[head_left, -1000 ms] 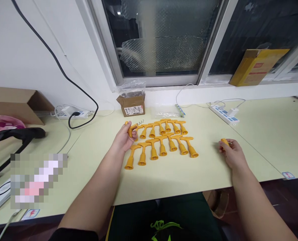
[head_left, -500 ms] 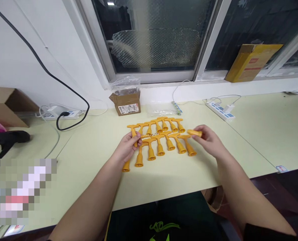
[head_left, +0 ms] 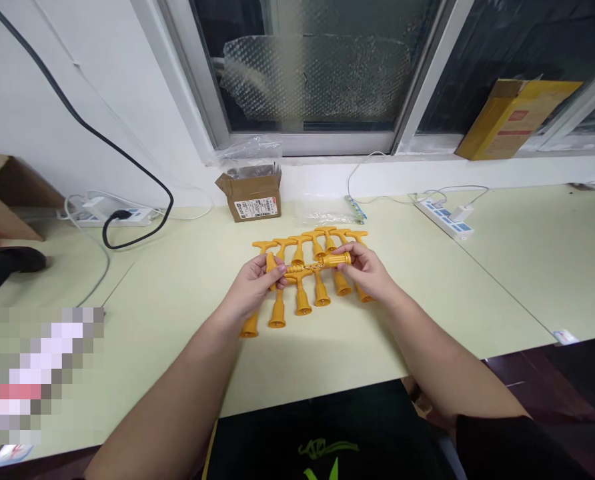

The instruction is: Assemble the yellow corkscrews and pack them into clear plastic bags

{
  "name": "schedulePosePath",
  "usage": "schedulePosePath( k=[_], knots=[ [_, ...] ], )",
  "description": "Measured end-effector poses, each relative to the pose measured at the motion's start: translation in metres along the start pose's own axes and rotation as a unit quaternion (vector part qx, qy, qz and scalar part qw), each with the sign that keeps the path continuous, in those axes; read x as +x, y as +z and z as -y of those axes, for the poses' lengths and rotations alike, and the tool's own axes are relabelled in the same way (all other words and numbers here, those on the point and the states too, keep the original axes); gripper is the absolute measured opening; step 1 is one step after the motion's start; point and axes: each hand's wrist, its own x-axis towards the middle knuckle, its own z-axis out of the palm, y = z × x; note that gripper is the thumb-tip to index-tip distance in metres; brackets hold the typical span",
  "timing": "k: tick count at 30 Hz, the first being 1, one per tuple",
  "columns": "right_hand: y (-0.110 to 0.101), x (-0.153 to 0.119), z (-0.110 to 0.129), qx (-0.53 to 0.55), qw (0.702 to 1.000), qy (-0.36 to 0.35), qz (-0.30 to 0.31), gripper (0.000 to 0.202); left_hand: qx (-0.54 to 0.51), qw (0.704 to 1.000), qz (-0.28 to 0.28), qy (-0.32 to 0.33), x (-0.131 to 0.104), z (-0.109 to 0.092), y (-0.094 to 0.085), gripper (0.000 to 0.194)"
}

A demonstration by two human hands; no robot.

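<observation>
My left hand [head_left: 258,283] is closed around the T-shaped handle of a yellow corkscrew [head_left: 294,269]. Its metal spiral points right, toward my other hand. My right hand [head_left: 366,269] pinches a ribbed yellow plastic sleeve [head_left: 335,259], lying sideways with its narrow end close to the spiral's tip. Whether the tip is inside the sleeve I cannot tell. Beneath and around both hands lie two rows of similar yellow corkscrews [head_left: 303,300], T-handles at the far side and flared ends facing me. My right hand covers part of the near row.
Behind the rows stand an open cardboard box [head_left: 255,199] and a clear plastic bag [head_left: 320,210]. Power strips lie at the right [head_left: 445,220] and left [head_left: 127,217], with a thick black cable [head_left: 85,127] looping down. A yellow carton [head_left: 517,120] leans on the window.
My right hand has moved left with the sleeve, bringing it up to the corkscrew's spiral. My left hand stays in nearly the same place. The view has shifted slightly.
</observation>
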Motion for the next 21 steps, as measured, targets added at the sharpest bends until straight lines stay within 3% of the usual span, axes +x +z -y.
schedulePosePath(
  k=[7,14,18,21],
  knots=[
    [-0.01,-0.006,0.0,-0.043,0.999,-0.009,0.015,0.023,0.014,1.0,-0.011,0.01,-0.002,-0.001,0.005,0.039],
    [0.001,-0.013,-0.001,-0.063,0.996,-0.023,0.066,0.028,0.023,1.0,0.015,0.003,-0.008,0.003,0.02,0.034],
    [0.004,-0.016,0.001,-0.019,0.996,0.004,0.082,0.032,0.03,0.999,0.021,0.024,-0.014,0.0,0.028,0.032],
    [0.005,-0.018,0.001,-0.009,0.997,-0.015,0.076,0.031,0.026,0.999,0.023,0.024,-0.016,-0.003,0.029,0.032]
  ],
)
